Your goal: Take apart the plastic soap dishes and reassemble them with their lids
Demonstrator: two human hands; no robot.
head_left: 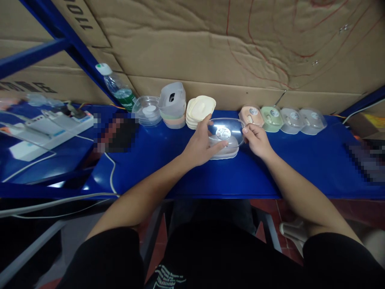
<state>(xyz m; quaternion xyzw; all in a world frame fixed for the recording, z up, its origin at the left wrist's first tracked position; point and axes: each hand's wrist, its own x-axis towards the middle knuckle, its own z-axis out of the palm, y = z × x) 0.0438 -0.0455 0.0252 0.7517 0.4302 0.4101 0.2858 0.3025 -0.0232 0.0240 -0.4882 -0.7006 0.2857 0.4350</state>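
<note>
A clear plastic lid with a round printed sticker is tilted up between my two hands. My left hand is closed on its left side, fingers at the far edge and thumb stretched along the near side. At the right rim, my right hand pinches the lid between thumb and fingers. Directly below stands a pale plastic container on the blue table, partly hidden by the lid and left thumb. Whether lid and container touch, I cannot tell.
Behind my left hand are stacked cream lids, stacked containers, clear lids and a water bottle. Several lidded containers line the back right of the blue table. A power strip with cables lies left.
</note>
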